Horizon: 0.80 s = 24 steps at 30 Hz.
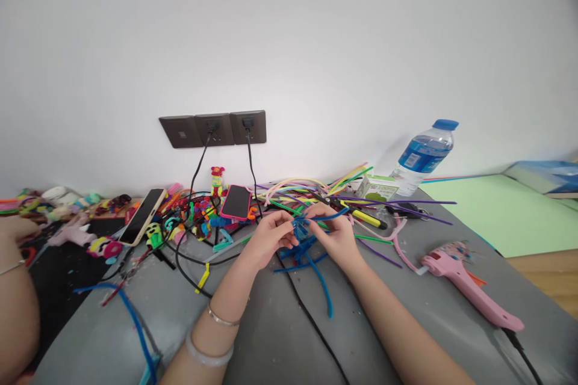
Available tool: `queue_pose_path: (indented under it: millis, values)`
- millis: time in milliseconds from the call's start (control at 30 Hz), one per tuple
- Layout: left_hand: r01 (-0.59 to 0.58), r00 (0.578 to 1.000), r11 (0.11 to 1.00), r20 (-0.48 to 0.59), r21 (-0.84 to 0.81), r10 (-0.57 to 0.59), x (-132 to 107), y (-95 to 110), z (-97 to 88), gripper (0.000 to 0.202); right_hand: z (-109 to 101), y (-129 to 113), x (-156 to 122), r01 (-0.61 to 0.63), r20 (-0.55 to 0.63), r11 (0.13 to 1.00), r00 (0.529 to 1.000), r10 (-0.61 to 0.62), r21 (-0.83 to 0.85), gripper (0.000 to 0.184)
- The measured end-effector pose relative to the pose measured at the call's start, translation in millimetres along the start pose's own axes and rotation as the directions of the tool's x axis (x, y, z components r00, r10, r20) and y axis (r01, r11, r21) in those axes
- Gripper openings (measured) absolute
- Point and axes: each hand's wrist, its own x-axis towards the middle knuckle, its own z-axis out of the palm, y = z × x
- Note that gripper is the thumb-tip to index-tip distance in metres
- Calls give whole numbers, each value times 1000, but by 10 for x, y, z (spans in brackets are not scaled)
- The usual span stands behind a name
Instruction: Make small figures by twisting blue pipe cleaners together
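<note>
My left hand [273, 236] and my right hand [333, 234] meet over the middle of the grey table, fingertips pinched on a blue pipe cleaner piece [301, 230]. One strand of it sticks out to the upper right past my right hand. Just beneath my hands lie more blue pipe cleaners [321, 283], one curving toward me. My fingers partly hide the shape of the held piece. A pile of coloured pipe cleaners [311, 186] spreads behind my hands, with yellow-and-black handled pliers [368, 218] on it to the right.
A pink glue gun [469, 289] lies at right, its cord trailing forward. A water bottle [422, 156] leans near the wall. Two phones, a pink one [236, 202] and a pale-edged one [142, 216], lie among small figures. Black cords cross the table. Another person's arm [15, 295] is at far left.
</note>
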Motion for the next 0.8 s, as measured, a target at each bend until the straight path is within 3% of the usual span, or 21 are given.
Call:
queue_pose_path:
  millis: [233, 467, 700, 800]
  values:
    - [-19, 999, 997, 26, -81, 22, 9, -15, 8, 37, 18, -9, 7, 6, 17, 998, 1000, -7, 68, 6]
    - [-178, 980, 969, -120, -171, 159, 47, -47, 32, 36, 105, -36, -14, 94, 79, 994, 992, -98, 57, 7]
    - [-217, 962, 945, -219, -245, 164, 53, -31, 43, 39, 118, -63, -48, 110, 124, 994, 986, -109, 3, 12]
    - [-216, 961, 942, -227, -256, 159, 56, -30, 25, 40, 122, -29, -66, 51, 76, 998, 996, -53, 29, 11]
